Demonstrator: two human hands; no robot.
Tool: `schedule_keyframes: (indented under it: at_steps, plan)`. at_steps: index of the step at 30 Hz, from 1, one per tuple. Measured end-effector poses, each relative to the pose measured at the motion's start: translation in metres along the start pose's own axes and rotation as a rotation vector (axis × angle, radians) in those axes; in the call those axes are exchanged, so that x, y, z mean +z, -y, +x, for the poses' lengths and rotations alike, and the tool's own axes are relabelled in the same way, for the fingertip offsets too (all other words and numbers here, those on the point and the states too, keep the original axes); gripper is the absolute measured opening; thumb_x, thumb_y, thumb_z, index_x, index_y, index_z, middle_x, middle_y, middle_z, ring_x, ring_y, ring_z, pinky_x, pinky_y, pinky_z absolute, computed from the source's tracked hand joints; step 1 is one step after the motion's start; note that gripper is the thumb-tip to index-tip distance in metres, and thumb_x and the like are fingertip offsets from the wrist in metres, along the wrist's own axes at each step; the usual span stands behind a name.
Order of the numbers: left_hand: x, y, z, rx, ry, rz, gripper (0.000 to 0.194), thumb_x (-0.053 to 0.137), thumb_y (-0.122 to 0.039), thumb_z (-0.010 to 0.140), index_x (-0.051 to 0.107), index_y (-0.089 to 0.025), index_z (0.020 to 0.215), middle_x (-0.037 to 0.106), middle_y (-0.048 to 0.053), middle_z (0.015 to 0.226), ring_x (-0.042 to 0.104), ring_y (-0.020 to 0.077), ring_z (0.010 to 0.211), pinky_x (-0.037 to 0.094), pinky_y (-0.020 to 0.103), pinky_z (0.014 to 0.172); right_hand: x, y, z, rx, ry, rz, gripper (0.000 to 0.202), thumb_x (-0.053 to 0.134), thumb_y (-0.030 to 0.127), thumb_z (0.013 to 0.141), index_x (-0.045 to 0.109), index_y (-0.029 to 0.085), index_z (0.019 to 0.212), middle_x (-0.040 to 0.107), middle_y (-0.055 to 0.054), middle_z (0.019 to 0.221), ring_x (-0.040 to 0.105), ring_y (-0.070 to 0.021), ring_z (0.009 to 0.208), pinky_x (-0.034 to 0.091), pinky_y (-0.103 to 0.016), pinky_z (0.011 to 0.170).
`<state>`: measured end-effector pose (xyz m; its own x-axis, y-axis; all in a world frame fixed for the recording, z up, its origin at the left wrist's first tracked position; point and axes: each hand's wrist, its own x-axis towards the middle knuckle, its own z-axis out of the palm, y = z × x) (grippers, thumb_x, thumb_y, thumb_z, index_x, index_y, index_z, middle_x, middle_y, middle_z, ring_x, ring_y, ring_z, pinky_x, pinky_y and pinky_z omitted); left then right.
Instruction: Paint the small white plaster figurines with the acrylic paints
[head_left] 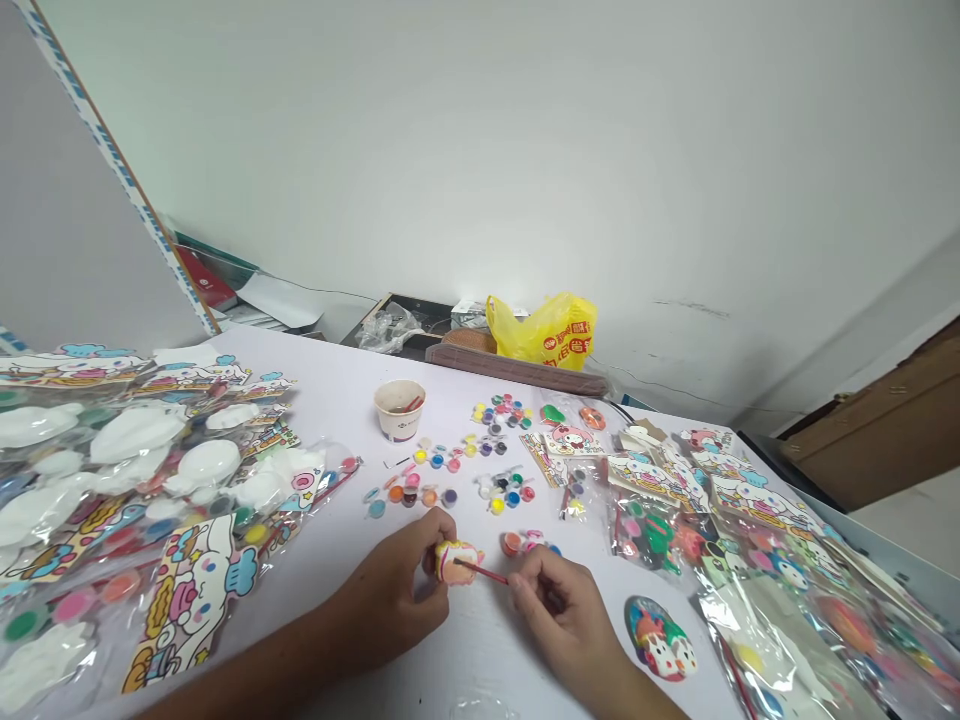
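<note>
My left hand (409, 580) is closed around a small plaster figurine (459, 562) with yellow, pink and peach colouring, held just above the white table. Between the fingers of my right hand (559, 605) is a thin red paintbrush (486, 572), its tip touching or very near the figurine's front. Directly behind the hands lies a short strip of small paint pots (513, 543), partly hidden by my right hand. A round painted plaque (660, 638) with raised figures rests right of my right hand.
A paper cup (399, 408) with brushes stands behind the paint pots (411, 494). Clear bags with white plaster pieces (208, 466) and cartoon cards cover the left side. More bagged pieces (660, 530) lie right. A yellow plastic bag (541, 332) sits at the back by the wall.
</note>
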<state>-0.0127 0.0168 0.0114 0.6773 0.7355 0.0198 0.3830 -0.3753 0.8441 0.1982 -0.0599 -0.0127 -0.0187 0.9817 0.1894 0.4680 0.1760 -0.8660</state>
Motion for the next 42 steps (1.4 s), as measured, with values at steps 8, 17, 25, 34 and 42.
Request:
schedule_keyframes:
  at_steps: [8,17,25,34,42]
  plan:
    - [-0.0006,0.0008,-0.0014,0.018,-0.005,0.029,0.023,0.045,-0.005,0.070,0.039,-0.023,0.083,0.041,-0.006,0.073,0.038,0.0128,0.067,0.031,0.022,0.059,0.0010,-0.0012,-0.0005,0.006,0.002,0.004,0.035,0.047,0.040,0.096,0.044,0.019,0.068,0.039,0.004,0.058,0.034,-0.0116,0.054,0.028,-0.024,0.052]
    - [-0.0004,-0.0005,-0.0019,0.017,0.007,0.027,0.023,0.045,-0.005,0.070,0.038,-0.022,0.084,0.042,-0.005,0.073,0.039,0.0129,0.066,0.030,0.023,0.058,0.0014,-0.0017,-0.0009,0.000,-0.005,0.003,0.035,0.049,0.040,0.095,0.044,0.020,0.067,0.039,0.004,0.057,0.034,-0.0114,0.054,0.028,-0.024,0.051]
    - [0.0021,0.0029,-0.0017,0.017,-0.012,0.022,0.024,0.044,-0.004,0.070,0.039,-0.023,0.084,0.041,-0.006,0.073,0.037,0.0128,0.066,0.030,0.023,0.057,0.0000,-0.0003,-0.0007,0.001,-0.004,0.042,0.034,0.050,0.041,0.094,0.047,0.019,0.069,0.038,0.005,0.057,0.033,-0.0112,0.053,0.027,-0.025,0.051]
    - [-0.0017,0.0004,-0.0015,0.003,0.011,0.029,0.023,0.045,-0.006,0.070,0.038,-0.022,0.084,0.041,-0.006,0.074,0.038,0.0132,0.066,0.032,0.024,0.060,-0.0005,-0.0035,-0.0008,-0.002,-0.015,0.024,0.035,0.050,0.040,0.094,0.043,0.020,0.066,0.037,0.005,0.055,0.032,-0.0108,0.051,0.026,-0.024,0.049]
    - [0.0002,0.0033,-0.0008,0.011,-0.023,0.008,0.023,0.044,-0.006,0.070,0.039,-0.023,0.086,0.040,-0.005,0.074,0.036,0.0134,0.066,0.031,0.023,0.060,-0.0026,-0.0056,-0.0021,-0.007,-0.018,0.031,0.033,0.050,0.037,0.092,0.040,0.020,0.065,0.037,0.005,0.054,0.032,-0.0106,0.050,0.025,-0.023,0.049]
